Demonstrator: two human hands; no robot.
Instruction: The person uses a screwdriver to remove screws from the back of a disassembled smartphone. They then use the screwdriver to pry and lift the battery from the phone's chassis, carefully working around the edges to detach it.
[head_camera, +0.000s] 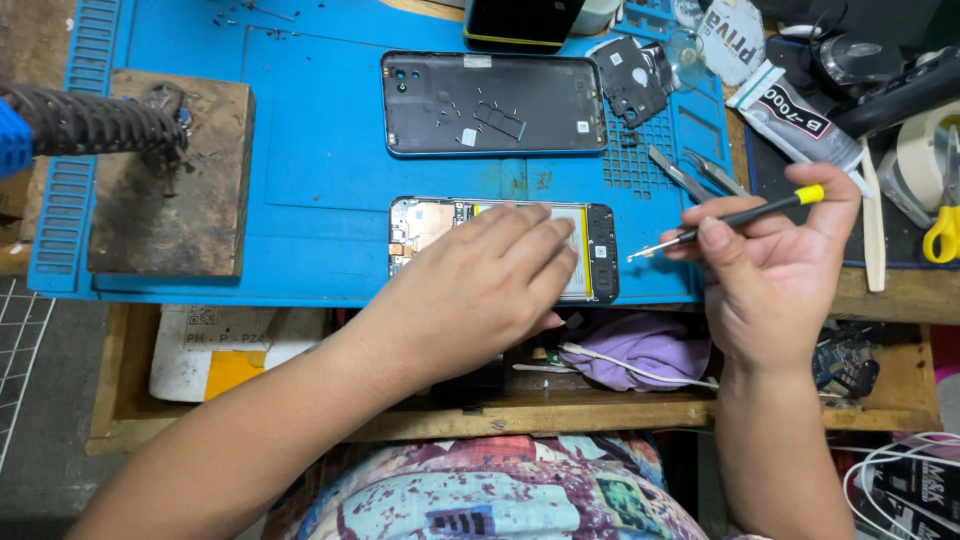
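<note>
Left hand (480, 285) flat & open on opened phone (430, 225) to steady it on mat (310, 150), right hand (770, 260) closed round screwdriver (735, 218), tip near phone edge

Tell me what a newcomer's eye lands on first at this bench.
First, the opened phone at the near edge of the blue work mat, pressed flat under the left hand. Just right of it, the right hand holds a thin black tool with a yellow end, its tip aimed at the phone. Farther back on the mat lies the dark back cover, inner side up.
</note>
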